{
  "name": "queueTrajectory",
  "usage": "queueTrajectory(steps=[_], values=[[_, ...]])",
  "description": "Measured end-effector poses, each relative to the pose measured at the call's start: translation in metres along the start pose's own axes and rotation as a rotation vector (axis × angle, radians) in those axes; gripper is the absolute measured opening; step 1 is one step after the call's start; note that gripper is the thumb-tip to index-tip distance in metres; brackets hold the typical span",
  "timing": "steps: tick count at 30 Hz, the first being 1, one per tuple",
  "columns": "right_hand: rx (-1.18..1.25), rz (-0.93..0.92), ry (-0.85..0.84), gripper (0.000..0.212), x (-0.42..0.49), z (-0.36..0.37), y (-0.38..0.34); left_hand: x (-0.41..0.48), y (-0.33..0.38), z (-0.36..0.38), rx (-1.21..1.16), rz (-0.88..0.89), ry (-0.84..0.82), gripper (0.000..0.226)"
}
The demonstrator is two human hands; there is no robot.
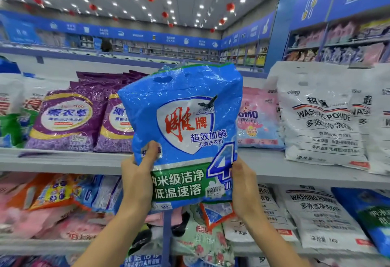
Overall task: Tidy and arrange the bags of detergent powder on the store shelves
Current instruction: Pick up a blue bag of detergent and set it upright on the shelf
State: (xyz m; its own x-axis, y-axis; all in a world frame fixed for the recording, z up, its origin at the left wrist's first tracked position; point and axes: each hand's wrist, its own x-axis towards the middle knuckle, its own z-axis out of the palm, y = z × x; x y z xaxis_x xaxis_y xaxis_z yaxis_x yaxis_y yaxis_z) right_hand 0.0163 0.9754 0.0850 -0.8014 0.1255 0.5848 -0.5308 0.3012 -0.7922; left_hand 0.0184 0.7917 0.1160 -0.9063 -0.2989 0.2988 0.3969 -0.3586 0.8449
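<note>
1. The blue detergent bag (pixel 181 131) is hanging in mid-air, held upright in front of the upper shelf (pixel 63 161) and not resting on it.
2. The left hand (pixel 137 180) is gripping the bag's lower left edge: its thumb (pixel 152 150) is pressing on the front, and its fingers are curling round behind, out of sight.
3. The right hand (pixel 244 186) is clasping the lower right edge the same way, with its fingers wrapping behind the bag.
4. The bag is tilting slightly, its top leaning to the right, and its handle cut-out is showing near the top.
5. Behind it on the upper shelf, purple bags (pixel 63 119) are standing to the left, and the blue bag is covering part of the nearer one.
6. A pink bag (pixel 257 123) is peeking out just beside its right edge, and white bags (pixel 320 119) marked washing powder are standing further right.
7. On the lower shelf (pixel 42 245), mixed bags (pixel 69 207) in pink, orange, blue and white are lying jumbled and overlapping below the hands.
</note>
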Motion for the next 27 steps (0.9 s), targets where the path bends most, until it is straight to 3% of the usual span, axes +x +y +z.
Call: queueTrajectory(steps=[2, 6, 8, 10, 13, 15, 17, 20, 24, 27], values=[[0.114, 0.176, -0.006, 0.092, 0.002, 0.002, 0.002, -0.003, -0.001, 0.000, 0.003, 0.019, -0.008, 0.030], [0.210, 0.362, -0.026, 0.060, 0.006, 0.003, 0.003, -0.002, -0.001, -0.002, 0.027, 0.045, -0.022, 0.036], [0.165, 0.299, 0.015, 0.064, 0.004, 0.003, 0.004, 0.000, 0.000, -0.003, 0.030, 0.036, -0.011, 0.034], [0.110, 0.119, 0.132, 0.067, -0.003, 0.006, 0.002, 0.002, 0.002, -0.005, 0.034, -0.003, 0.023, 0.034], [-0.037, -0.206, 0.252, 0.047, -0.012, 0.011, 0.006, 0.003, 0.003, -0.007, 0.007, -0.032, 0.060, 0.036], [-0.008, -0.210, 0.279, 0.045, -0.014, 0.014, 0.011, 0.002, 0.004, -0.006, 0.032, -0.010, 0.053, 0.041], [0.100, -0.064, 0.291, 0.061, -0.012, 0.013, 0.013, 0.002, 0.005, -0.007, 0.044, 0.000, 0.058, 0.050], [0.088, 0.003, 0.185, 0.082, -0.002, 0.002, 0.010, 0.007, 0.007, -0.009, 0.049, -0.001, 0.088, 0.040], [0.099, 0.032, -0.065, 0.066, 0.013, 0.000, -0.022, 0.009, 0.006, -0.010, 0.084, 0.012, 0.032, 0.039], [0.234, 0.195, -0.096, 0.058, 0.025, 0.007, -0.031, 0.007, 0.003, -0.011, 0.124, 0.022, -0.001, 0.045]])
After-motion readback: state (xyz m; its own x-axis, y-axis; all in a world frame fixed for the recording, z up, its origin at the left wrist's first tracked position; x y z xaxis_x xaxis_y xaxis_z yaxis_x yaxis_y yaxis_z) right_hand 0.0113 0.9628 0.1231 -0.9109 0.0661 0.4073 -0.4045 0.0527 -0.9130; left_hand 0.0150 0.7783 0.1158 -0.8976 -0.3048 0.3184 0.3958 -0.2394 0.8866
